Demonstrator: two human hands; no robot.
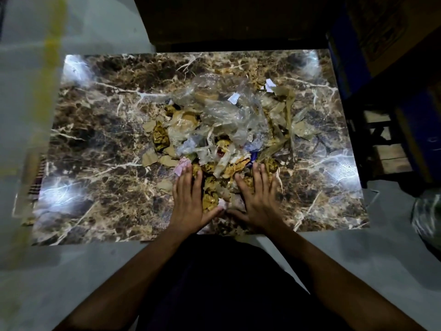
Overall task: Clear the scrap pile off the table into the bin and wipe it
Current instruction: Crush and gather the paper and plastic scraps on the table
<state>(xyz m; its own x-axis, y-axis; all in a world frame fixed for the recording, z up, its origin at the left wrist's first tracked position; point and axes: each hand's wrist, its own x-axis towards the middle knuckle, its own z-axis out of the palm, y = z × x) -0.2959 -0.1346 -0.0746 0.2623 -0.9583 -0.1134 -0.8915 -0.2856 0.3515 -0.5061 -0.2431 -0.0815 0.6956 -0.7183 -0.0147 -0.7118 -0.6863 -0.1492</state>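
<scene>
Both hands, left hand and right hand, lie flat with fingers spread, holding nothing, on the near edge of the scrap pile. Likely they bracket it to gather scraps on the desk.

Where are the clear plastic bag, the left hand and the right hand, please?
clear plastic bag point(224, 108): head view, its crumpled middle.
left hand point(188, 199): head view, back of the hand.
right hand point(259, 199): head view, back of the hand.

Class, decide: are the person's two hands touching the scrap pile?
Touching. The head view shows the left hand and right hand lying flat, fingers straight, on the near edge of the scrap pile.
</scene>
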